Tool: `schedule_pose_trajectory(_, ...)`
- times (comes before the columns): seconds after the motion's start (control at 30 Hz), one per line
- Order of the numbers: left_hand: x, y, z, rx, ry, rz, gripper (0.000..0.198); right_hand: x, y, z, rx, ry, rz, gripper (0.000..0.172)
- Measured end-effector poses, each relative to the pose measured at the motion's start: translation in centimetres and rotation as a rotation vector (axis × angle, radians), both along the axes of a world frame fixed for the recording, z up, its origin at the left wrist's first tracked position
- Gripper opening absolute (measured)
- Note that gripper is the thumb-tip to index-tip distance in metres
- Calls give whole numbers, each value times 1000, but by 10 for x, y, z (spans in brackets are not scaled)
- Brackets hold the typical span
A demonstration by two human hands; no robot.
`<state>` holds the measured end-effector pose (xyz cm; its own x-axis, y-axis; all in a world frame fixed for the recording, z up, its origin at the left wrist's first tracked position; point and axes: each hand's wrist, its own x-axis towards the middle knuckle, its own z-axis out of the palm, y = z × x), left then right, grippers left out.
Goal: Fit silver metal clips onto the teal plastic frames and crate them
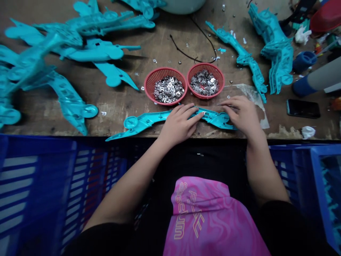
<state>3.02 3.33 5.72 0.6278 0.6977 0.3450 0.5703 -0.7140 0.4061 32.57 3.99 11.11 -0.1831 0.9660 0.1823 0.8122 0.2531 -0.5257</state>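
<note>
A long, curved turquoise plastic part (151, 119) lies along the table's near edge. My left hand (179, 122) holds it down near the middle, its fingers reaching over the top. By that hand's index fingertip, a small silvery metal clip (204, 112) sits on the part. Above the part's right end, my right hand (241, 113) is closed in a pinch around a thin metal tool (226, 105), its tip pointing left; most of the tool is hidden by the fingers. Just beyond the part stand two red baskets, left (147, 93) and right (189, 83), holding many small shiny metal pieces.
More turquoise parts are piled at the left (77, 49) and lie at the right (278, 49). A black cord (198, 58) curves behind the baskets. A phone (303, 108) and a blue cup (305, 61) are at the right. Blue crates (39, 177) flank me below the table.
</note>
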Motion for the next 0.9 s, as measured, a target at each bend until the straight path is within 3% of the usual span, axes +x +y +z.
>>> schedule_pose_trajectory(0.13,0,1,-1,32,25,1,53,-38,5,2,-89,47,147,23)
schedule_pose_trajectory(0.27,-1,1,-1,29,35,1,53,-57,10,2,-159,20,92,25)
schedule_pose_trajectory(0.47,-1,0,-3,34,40,9,56,-63,13,3,-149,-71,2,18)
schedule_pose_trajectory(0.9,2,-1,-2,35,15,16,51,-68,15,3,-74,-96,75,21)
